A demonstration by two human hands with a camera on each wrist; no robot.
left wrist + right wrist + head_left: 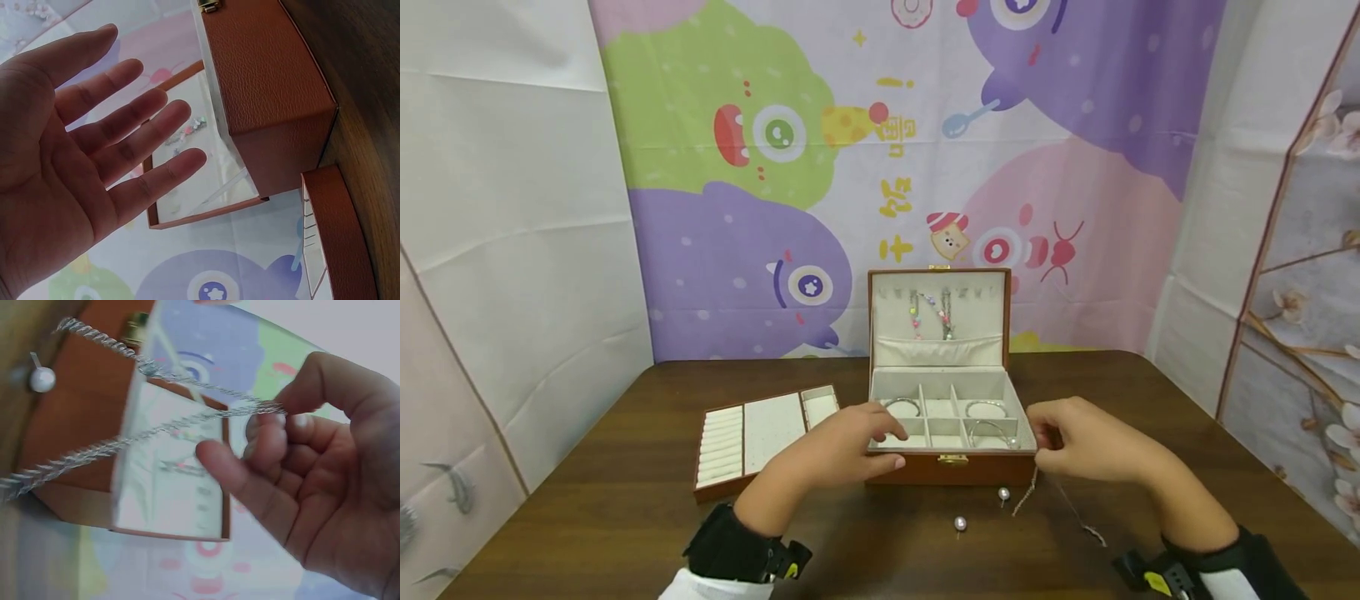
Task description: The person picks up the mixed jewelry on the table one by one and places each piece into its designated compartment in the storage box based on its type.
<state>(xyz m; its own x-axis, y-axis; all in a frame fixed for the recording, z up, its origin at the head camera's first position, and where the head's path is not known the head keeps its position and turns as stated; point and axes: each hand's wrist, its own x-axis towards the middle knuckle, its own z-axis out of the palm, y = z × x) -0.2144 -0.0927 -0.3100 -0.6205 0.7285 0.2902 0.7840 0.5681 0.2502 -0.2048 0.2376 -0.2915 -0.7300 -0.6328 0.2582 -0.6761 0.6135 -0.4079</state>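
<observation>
My right hand [1093, 442] is at the right front corner of a brown jewelry box [951, 471], whose lid stands raised. Between its fingertips it pinches a thin silver chain necklace [94, 454]; two strands hang down, one ending in a small pendant [1093, 533] low over the table. Over the box's front left compartment hovers my left hand [842, 446], fingers spread and loosely bent. The left wrist view shows its palm [56, 169] with nothing in it. Silver bangles [986, 402] lie in several of the compartments.
Two pearl earrings [960, 523] lie on the table before the box. To the left sits a detached tray [772, 427] with ring rolls. Beaded and silver chains [946, 321] hang inside the lid. Behind the dark wooden table [880, 550] hangs a cartoon-printed cloth [910, 167].
</observation>
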